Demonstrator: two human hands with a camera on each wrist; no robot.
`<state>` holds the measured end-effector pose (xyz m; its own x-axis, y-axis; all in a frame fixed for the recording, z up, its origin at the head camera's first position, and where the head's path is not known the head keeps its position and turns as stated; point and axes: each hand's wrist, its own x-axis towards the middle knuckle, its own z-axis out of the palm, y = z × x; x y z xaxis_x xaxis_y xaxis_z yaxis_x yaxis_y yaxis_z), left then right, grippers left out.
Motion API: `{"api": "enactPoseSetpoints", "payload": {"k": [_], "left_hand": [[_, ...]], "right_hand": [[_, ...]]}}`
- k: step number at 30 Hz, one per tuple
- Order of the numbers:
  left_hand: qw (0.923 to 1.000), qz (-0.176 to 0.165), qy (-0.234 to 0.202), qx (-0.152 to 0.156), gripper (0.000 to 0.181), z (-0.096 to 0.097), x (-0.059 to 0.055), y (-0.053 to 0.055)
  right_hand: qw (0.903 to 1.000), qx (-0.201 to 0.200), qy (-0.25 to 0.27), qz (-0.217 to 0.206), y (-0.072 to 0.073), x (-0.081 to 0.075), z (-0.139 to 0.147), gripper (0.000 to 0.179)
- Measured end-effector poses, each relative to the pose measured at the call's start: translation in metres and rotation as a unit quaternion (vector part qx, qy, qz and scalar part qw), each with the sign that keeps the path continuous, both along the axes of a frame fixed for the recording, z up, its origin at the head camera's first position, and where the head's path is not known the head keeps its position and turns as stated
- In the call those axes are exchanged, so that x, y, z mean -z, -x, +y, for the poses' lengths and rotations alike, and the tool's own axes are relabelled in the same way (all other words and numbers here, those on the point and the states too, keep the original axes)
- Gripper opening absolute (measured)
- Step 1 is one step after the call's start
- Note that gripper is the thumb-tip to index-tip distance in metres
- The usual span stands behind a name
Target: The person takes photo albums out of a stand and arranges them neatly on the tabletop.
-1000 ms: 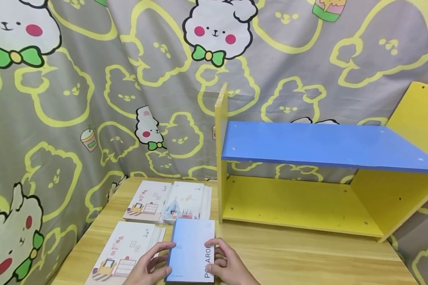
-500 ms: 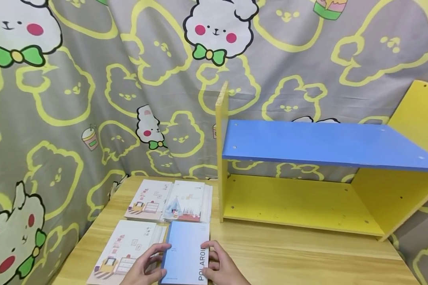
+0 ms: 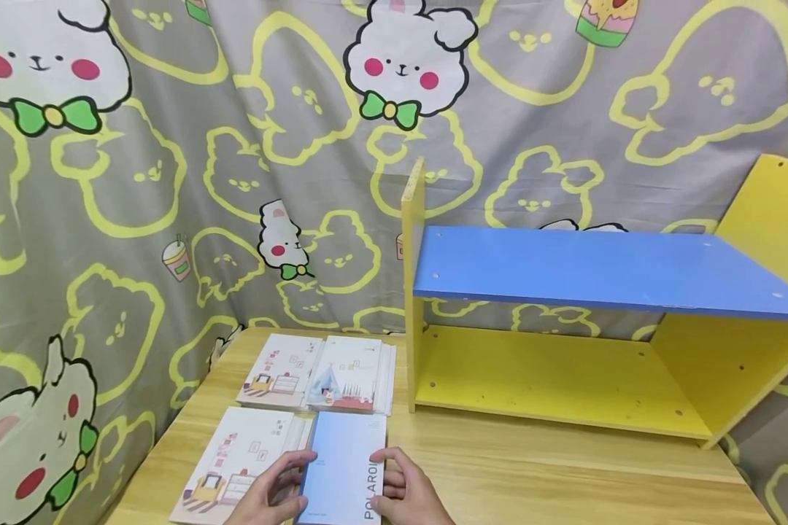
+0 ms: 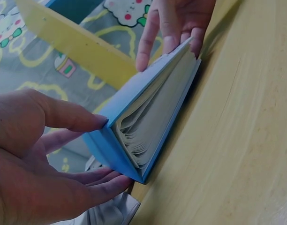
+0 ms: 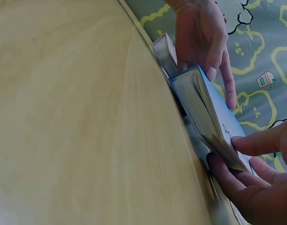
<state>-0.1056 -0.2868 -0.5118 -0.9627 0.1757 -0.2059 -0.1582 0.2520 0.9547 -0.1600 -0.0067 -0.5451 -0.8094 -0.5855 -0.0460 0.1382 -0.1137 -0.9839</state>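
Note:
A blue photo album [image 3: 343, 467] with POLAROID lettering lies flat-side up at the front of the table, held between both hands. My left hand [image 3: 271, 492] grips its left edge, which is the spine; in the left wrist view the thumb is on the cover and the fingers reach under the blue spine [image 4: 113, 147]. On the other side my right hand [image 3: 412, 494] pinches the open-page edge, thumb on the cover [image 5: 218, 101] and fingers below. The pages fan slightly apart. Beside it on the left is a white album [image 3: 226, 463] with a room drawing, partly behind my left hand.
Two more white illustrated stacks, one with a chair [image 3: 279, 368] and one with a tent [image 3: 349, 364], lie behind. A yellow and blue shelf [image 3: 604, 266] stands at the right on the wooden table [image 3: 532, 467]. A patterned curtain [image 3: 341, 168] hangs behind.
Both hands have shifted the blue album slightly left and toward me, away from overlapping the tent-printed stack. The grip looks the same throughout, and the head view has tilted a little.

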Motion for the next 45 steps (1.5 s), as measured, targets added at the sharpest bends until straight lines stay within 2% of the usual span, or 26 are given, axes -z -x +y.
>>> {"api": "enactPoseSetpoints", "payload": {"k": [12, 22, 30, 38, 45], "left_hand": [[0.9998, -0.012, -0.011, 0.010, 0.063, -0.004, 0.007, 0.000], [0.9993, -0.001, -0.033, 0.019, 0.065, 0.000, 0.011, 0.000], [0.9979, -0.009, -0.052, 0.038, 0.068, -0.003, 0.014, 0.001], [0.9980, -0.006, -0.046, 0.044, 0.065, -0.005, 0.015, 0.003], [0.9986, 0.002, -0.033, 0.041, 0.062, -0.003, 0.015, 0.003]], "right_hand": [[0.9997, 0.016, 0.008, -0.017, -0.001, 0.007, -0.006, 0.049], [0.9985, 0.052, -0.007, -0.015, -0.002, 0.003, -0.008, 0.049], [0.9978, 0.061, -0.025, -0.014, -0.004, 0.001, -0.009, 0.047], [0.9932, 0.066, -0.093, 0.023, -0.002, -0.003, -0.008, 0.043], [0.9895, 0.068, -0.114, 0.058, -0.003, -0.006, -0.007, 0.041]]}}
